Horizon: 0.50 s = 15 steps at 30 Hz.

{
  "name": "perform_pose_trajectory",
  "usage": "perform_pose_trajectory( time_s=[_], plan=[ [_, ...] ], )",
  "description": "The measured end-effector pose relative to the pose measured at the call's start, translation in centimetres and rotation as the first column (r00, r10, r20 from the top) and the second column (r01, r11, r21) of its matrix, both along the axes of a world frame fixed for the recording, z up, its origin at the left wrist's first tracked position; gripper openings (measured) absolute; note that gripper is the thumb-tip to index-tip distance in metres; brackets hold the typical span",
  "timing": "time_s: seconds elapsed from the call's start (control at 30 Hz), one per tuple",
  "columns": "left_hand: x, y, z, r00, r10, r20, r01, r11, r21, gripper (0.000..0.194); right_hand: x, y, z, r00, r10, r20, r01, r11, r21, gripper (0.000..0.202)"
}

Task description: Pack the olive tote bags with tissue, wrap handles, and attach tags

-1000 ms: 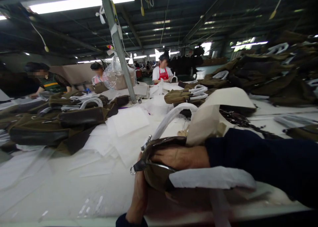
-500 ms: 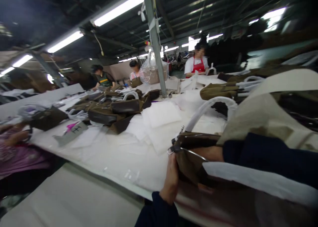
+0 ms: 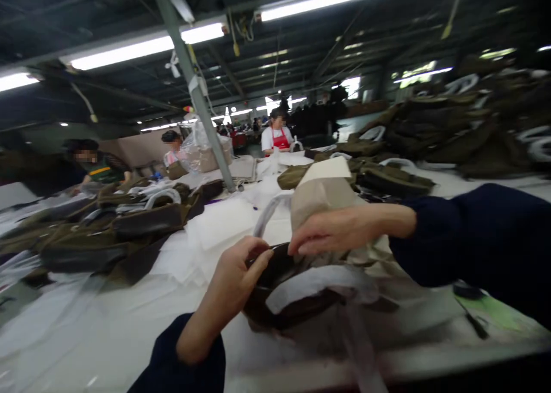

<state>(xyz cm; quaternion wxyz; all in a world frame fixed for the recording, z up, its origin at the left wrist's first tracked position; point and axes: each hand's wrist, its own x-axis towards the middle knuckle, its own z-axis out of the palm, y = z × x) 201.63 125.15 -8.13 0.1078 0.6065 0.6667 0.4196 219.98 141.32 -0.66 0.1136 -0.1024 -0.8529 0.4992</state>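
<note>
Showing white-wrapped handles point(image 3: 321, 281), the bag point(image 3: 275, 315) is dark brown.

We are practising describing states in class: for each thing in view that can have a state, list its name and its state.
Dark brown zip bag: top open.
Front white-wrapped bag handle: arched, covered.
Large beige paper: bent, standing up.
Loose white square sheets: overlapping, spread out.
Long white ceiling light: lit.
Left hand: pinching the bag's rim.
Right hand: fingers curled down at the rim; grip unclear.

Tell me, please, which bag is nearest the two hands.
The foremost dark bag, at the left hand and right hand; the other bags lie farther away.
</note>
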Motion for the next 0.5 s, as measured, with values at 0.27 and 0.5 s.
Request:
perform_pose_trajectory(
  time_s=[0.27,0.5],
  plan=[
    [3.6,8.8,-0.6,0.964,-0.259,-0.053,0.246,0.952,-0.183,0.044,14.5,-6.0,-8.1,0.965,-0.057,0.258,0.131,0.951,-0.28,0.036],
    [6.6,9.9,0.3,0.871,-0.442,0.216,0.478,0.863,-0.164,0.033,15.3,-4.2,-20.1,0.624,-0.781,-0.015,0.602,0.493,-0.628,0.056]
  ],
)
